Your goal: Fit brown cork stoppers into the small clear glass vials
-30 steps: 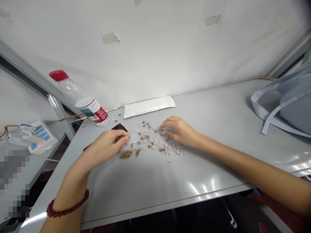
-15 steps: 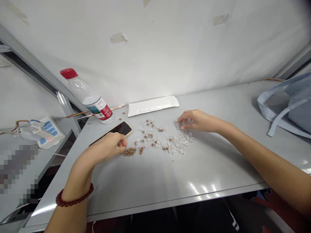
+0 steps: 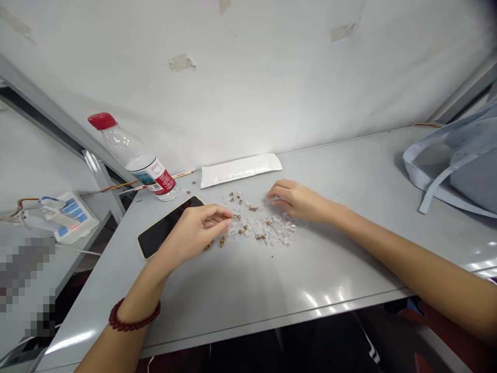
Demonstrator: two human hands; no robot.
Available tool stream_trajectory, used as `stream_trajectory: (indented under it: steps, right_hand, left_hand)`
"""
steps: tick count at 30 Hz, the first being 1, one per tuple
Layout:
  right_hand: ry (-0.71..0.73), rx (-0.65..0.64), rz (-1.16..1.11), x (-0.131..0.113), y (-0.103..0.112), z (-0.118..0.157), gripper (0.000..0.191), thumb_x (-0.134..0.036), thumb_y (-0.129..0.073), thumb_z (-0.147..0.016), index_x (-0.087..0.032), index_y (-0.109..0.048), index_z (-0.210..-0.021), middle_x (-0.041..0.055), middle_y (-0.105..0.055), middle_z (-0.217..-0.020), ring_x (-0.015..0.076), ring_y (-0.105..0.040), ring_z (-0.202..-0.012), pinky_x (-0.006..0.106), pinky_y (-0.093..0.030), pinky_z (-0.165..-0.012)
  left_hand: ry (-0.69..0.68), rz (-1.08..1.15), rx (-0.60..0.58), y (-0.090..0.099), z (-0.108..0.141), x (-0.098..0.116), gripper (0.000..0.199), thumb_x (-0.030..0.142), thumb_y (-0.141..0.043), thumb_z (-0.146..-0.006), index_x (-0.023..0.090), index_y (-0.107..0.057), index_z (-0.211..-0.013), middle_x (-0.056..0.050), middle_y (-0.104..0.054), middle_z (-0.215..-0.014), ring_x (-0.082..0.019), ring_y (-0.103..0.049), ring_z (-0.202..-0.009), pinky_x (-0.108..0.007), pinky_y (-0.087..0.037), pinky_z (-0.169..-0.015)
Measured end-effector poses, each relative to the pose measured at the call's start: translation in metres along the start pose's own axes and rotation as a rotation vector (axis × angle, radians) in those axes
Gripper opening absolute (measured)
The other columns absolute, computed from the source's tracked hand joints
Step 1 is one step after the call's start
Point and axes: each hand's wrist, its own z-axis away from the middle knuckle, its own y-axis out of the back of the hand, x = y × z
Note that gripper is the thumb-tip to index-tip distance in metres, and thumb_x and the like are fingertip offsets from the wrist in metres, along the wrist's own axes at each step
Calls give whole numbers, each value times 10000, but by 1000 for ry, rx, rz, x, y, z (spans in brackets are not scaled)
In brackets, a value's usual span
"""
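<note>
Many tiny clear glass vials (image 3: 267,230) lie scattered in the middle of the table, some with small brown cork stoppers in them. Loose brown corks (image 3: 222,241) sit at the pile's left edge, partly hidden under my left hand (image 3: 198,233). That hand's thumb and fingertips are pinched together over the vials, and I cannot see whether they hold anything. My right hand (image 3: 298,202) rests at the pile's far right side, with its fingers curled close to the vials. Anything inside those fingers is hidden.
A black smartphone (image 3: 165,228) lies under my left palm's edge. Behind it stand a red-capped plastic water bottle (image 3: 134,153) and a white flat packet (image 3: 240,170). A pale blue bag (image 3: 458,166) lies at the right on the grey table (image 3: 272,280).
My left hand has moved right, off the phone and over the heap of corks. My right hand has moved left and closer to the vials.
</note>
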Motion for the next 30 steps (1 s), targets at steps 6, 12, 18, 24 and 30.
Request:
stream_trajectory:
  steps: [6,12,18,24,30]
  right_hand:
    - [216,173,-4,-39,-9,-3,191,-152,-434,-931,-114,-601,-1016,130,-624,-947,193,-568,-883,346,-483,-760]
    - [304,261,48,-55,-13,-1,174,-129,-448,-904,-124,-618,-938,110,-644,-908,174,-561,-804,321,-487,-725]
    - [341,401,146,-57,-15,1,184,-81,-450,-895,-143,-622,-920,92,-644,-891,152,-553,-752,290,-496,-656]
    - [424,569,105,-67,-15,-1,145,-72,-508,-890,-117,-633,-833,69,-648,-811,107,-537,-668,226,-515,-602]
    - [347,600,-198,-82,-16,4,140,-112,-503,-912,-126,-642,-921,68,-659,-872,105,-619,-777,214,-559,-661]
  left_hand:
    - [-75,268,16,-21,2,3,204,339,-684,-759,160,-666,-854,-43,-712,-772,-160,-665,-680,-261,-543,-604]
    - [-102,387,-7,-29,1,2,155,287,-686,-770,151,-658,-839,-21,-690,-706,-139,-646,-632,-258,-534,-593]
    - [-38,415,-35,-32,-1,3,181,313,-709,-748,154,-641,-801,-5,-664,-651,-142,-634,-606,-273,-532,-602]
    - [-46,445,-171,-29,-2,-1,273,351,-637,-825,178,-665,-1035,-16,-685,-775,-147,-645,-706,-285,-542,-686]
    - [-164,455,-227,-29,1,-5,271,368,-599,-848,175,-691,-1014,-17,-669,-715,-149,-621,-687,-292,-525,-695]
